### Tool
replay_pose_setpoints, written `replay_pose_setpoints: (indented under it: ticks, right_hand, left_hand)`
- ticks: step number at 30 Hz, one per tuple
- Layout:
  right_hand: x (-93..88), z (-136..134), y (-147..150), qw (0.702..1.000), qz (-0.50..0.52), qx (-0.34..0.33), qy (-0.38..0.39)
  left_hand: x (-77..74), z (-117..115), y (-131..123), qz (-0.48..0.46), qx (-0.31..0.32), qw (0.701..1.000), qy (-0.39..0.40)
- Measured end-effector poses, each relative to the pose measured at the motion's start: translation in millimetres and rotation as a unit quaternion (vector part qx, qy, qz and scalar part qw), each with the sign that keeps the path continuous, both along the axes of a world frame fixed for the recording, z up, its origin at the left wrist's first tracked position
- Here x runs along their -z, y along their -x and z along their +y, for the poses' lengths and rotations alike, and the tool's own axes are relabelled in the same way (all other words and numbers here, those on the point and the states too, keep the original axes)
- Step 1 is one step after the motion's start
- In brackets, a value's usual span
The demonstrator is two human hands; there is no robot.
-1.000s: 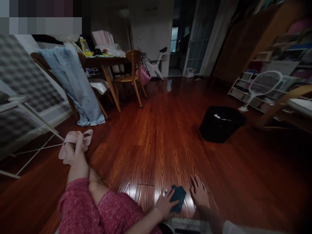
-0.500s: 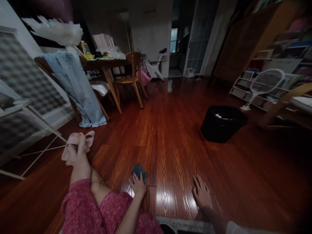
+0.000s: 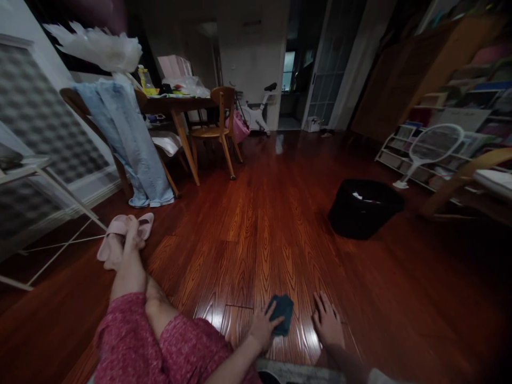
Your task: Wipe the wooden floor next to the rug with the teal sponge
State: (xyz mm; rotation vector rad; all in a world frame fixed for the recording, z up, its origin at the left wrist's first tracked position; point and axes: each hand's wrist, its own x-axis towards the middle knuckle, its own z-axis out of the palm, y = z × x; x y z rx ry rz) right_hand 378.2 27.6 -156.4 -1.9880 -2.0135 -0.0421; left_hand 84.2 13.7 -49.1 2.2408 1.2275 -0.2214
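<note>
A folded dark teal cloth (image 3: 285, 317) lies on the glossy red-brown wooden floor (image 3: 256, 234). My left hand (image 3: 262, 326) rests on its left side, the spread fingertips pressing and gripping the fabric; part of the cloth is hidden under them. To the right, apart from the cloth, my right hand (image 3: 328, 322) lies palm down on the floor with fingers stretched out and holds nothing.
Bare legs in pink shorts (image 3: 128, 336) reach left to pink slippers (image 3: 116, 234). A black bin (image 3: 362, 213) stands ahead right, near an electric swatter (image 3: 436, 144). Beyond are a wooden chair (image 3: 224, 128), jeans (image 3: 128, 144) over another chair, and a white metal stand (image 3: 68, 192).
My left hand has slid to the right and slightly nearer with the cloth, towards my right hand. The right hand stays in about the same place. The camera view has shifted slightly.
</note>
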Motion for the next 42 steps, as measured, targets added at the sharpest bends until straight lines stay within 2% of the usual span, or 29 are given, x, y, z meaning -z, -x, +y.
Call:
replay_pose_setpoints:
  ticks: [3,6,7,9,11,13,15,17,19,21,22,25,27,29,32,34,36,38,40,42]
  right_hand:
    - [1.8,0.7,-1.2,1.000,0.004,0.002,0.007]
    - [4.5,1.6,-2.1,1.000,0.010,0.001,0.008]
    - [5.2,1.9,-2.3,1.000,0.010,0.001,0.009]
    - [6.0,2.4,-2.3,1.000,0.010,0.002,0.010]
    - [5.6,2.5,-2.0,1.000,0.009,0.003,0.012]
    - [4.2,2.3,-1.4,1.000,0.008,0.005,0.014]
    - [2.3,1.7,-0.5,1.000,0.009,0.006,0.015]
    - [0.7,1.0,0.5,1.000,0.009,0.004,0.013]
    - [-0.2,0.3,1.3,1.000,0.007,0.003,0.006]
    - [-0.6,0.0,1.6,1.000,0.005,0.004,0.000]
    - [-0.8,0.0,1.5,1.000,0.003,0.005,0.000]
    - [-1.8,0.3,0.4,1.000,0.000,0.002,0.004]
    - [-2.8,0.5,-0.3,1.000,-0.002,0.002,0.008]
    - [-3.6,0.6,-0.6,1.000,-0.002,0.005,0.011]
    - [-3.7,0.4,-0.3,1.000,0.000,0.006,0.013]
    - [-2.9,0.4,0.2,1.000,0.002,0.006,0.011]
    - [-1.9,0.7,0.6,1.000,0.006,0.007,0.008]
    - [-1.1,1.2,0.8,1.000,0.008,0.008,0.007]
    - [-1.2,1.6,1.0,1.000,0.008,0.010,0.007]
    - [-2.0,1.9,1.4,1.000,0.008,0.011,0.006]
  left_hand:
    - [-8.5,19.6,35.5,0.081,-0.156,0.983,-0.045]
    - [-12.4,30.7,73.0,0.179,-0.317,0.929,-0.069]
    - [-13.1,31.7,81.9,0.204,-0.351,0.911,-0.066]
    - [-14.7,29.7,90.4,0.233,-0.383,0.893,-0.047]
    - [-16.8,23.3,85.6,0.232,-0.374,0.898,-0.022]
    - [-18.1,13.3,69.6,0.196,-0.321,0.926,-0.003]
    - [-17.0,1.4,47.0,0.128,-0.221,0.967,0.012]
    - [-13.0,-10.4,23.1,0.042,-0.092,0.994,0.027]
    - [-7.9,-19.0,2.7,-0.029,0.011,0.999,0.038]
    - [-4.4,-21.7,-9.9,-0.067,0.063,0.995,0.041]
    - [-3.9,-20.3,-12.3,-0.073,0.070,0.994,0.038]
    - [-7.5,-5.7,-2.2,-0.060,0.019,0.998,0.011]
    - [-12.4,9.6,17.6,-0.028,-0.066,0.997,-0.019]
    - [-17.4,24.4,44.3,0.036,-0.185,0.981,-0.041]
    - [-22.3,37.8,87.3,0.159,-0.380,0.911,-0.028]
    - [-23.5,39.1,109.0,0.220,-0.461,0.860,-0.001]
    - [-23.9,35.9,118.8,0.263,-0.483,0.835,0.014]
    - [-23.9,29.9,114.5,0.282,-0.464,0.840,0.019]
    - [-23.0,22.2,98.2,0.270,-0.417,0.868,0.015]
    - [-20.5,13.1,74.9,0.224,-0.346,0.911,0.005]
